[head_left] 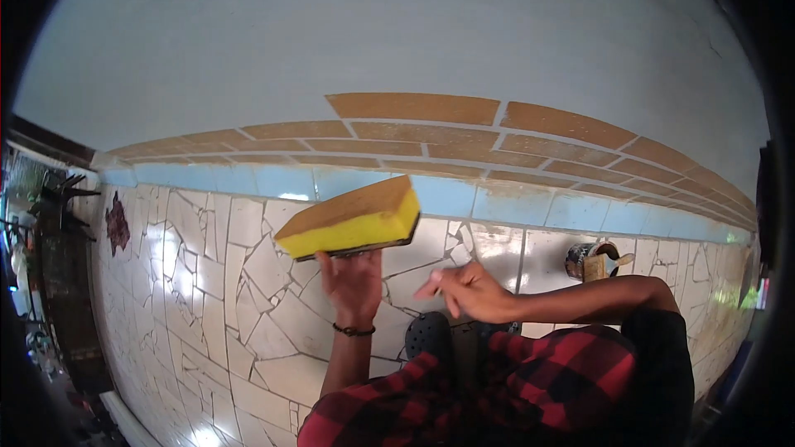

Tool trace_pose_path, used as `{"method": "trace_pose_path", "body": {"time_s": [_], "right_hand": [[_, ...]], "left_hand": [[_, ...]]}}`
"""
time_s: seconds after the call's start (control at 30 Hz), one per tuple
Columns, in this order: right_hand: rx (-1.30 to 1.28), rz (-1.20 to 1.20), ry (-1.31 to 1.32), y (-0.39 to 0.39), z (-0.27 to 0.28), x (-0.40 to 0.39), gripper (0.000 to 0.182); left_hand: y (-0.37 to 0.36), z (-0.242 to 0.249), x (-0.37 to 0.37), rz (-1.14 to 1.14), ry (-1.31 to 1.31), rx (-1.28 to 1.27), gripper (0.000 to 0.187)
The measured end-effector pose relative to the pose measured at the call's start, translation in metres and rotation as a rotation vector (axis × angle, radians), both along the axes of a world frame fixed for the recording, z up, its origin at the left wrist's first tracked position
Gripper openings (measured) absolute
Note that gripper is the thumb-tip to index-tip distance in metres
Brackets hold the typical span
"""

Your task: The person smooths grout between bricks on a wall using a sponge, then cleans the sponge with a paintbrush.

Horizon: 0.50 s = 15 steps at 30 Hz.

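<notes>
My left hand (354, 288) is closed under a thick yellow sponge block (348, 230) and holds it up in front of the wall's foot. The sponge's upper face is stained brown, and a dark backing shows along its lower edge. My left fingers are partly hidden beneath it. To the right and a little lower, my right hand (474, 291) is apart from the sponge. Its fingers are loosely bent and spread, with nothing visible in them. Brown brick shapes (422, 107) with pale lines between them cover the lower part of the grey wall (431, 25).
Light blue tiles (517, 203) run along the wall's foot. A paint pot (580, 263) with a brush (607, 265) across it stands at right on the broken-tile floor (257, 306). A dark red cloth (117, 222) lies at left, near a dark chair (70, 199).
</notes>
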State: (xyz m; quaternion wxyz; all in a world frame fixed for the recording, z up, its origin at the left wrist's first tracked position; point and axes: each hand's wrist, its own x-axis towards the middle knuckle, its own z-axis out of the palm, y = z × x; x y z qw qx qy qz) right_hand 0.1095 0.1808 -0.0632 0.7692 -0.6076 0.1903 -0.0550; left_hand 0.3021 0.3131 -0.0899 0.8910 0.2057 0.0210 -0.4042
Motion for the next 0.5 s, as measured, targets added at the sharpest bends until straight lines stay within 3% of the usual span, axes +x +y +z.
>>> {"method": "trace_pose_path", "body": {"time_s": [0.13, 0.2, 0.5], "right_hand": [[-0.225, 0.118, -0.119, 0.023, -0.005, -0.013, 0.042], [-0.326, 0.145, -0.111, 0.029, -0.010, -0.016, 0.043], [-0.374, 0.157, -0.115, 0.026, -0.004, -0.021, 0.060]], "left_hand": [[0.013, 0.002, 0.005, 0.072, -0.031, 0.031, 0.058], [0.021, -0.003, 0.008, 0.000, -0.031, -0.044, 0.060], [0.022, -0.005, 0.001, -0.023, -0.026, 0.038, 0.064]]}}
